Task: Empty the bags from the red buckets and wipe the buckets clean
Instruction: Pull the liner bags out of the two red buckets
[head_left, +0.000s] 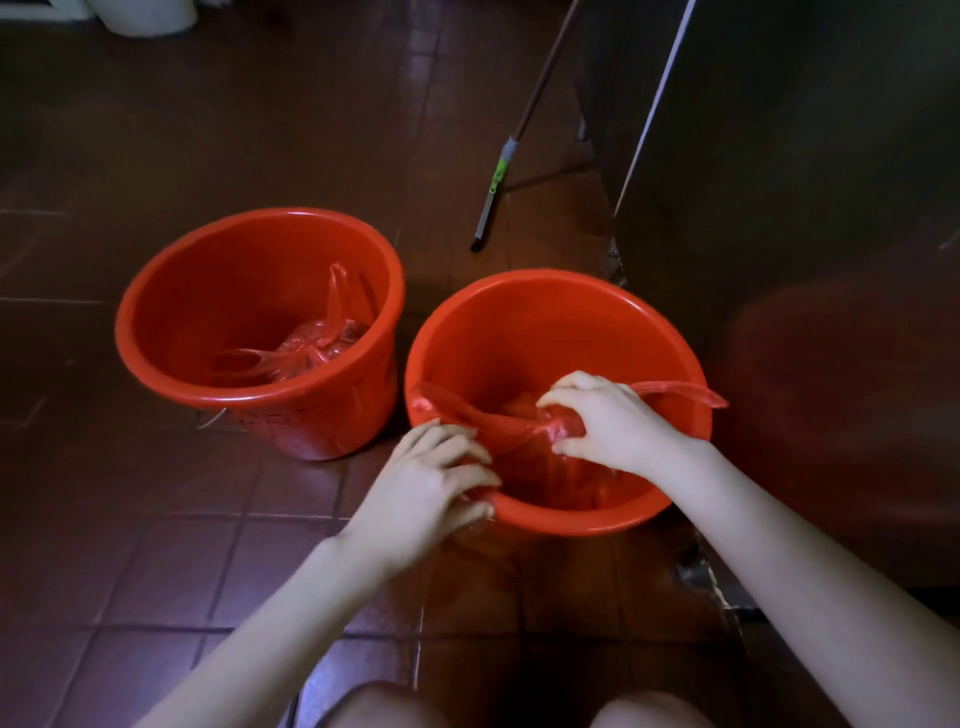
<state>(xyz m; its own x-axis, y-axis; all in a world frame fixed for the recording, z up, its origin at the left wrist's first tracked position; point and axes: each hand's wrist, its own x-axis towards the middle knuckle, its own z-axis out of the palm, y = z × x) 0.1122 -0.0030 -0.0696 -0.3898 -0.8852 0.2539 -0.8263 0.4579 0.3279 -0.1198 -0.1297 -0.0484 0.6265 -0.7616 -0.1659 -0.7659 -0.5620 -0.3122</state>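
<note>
Your bare knees (384, 706) sit at 6 o'clock, and both forearms reach forward from them to the near bucket (561, 283), which stands on the brown tiled floor (156, 545) at about 1 o'clock. By the look of things the task has barely begun: the red bag (540, 457) lies inside this bucket, the second bag (311, 343) lies knotted in the bottom of the far bucket (260, 214) at 10 o'clock, and neither bucket looks wiped. No cloth is in view, so both emptying and wiping appear to be ahead of you. Your left hand (431, 488) is at the bucket's 8 o'clock rim, its fingers (457, 452) curled narrowly around a fold of the bag's film where it comes over the edge. Your right hand (608, 421) is over the middle of the bucket, thumb and fingertips (561, 395) closed in a pinch on the bunched neck of the bag. One bag handle (680, 389) trails over the rim at 3 o'clock. Whether the knot is loosened you cannot tell from this view. A mop handle (498, 176) rests on the floor at 12 o'clock, well apart from both buckets.
</note>
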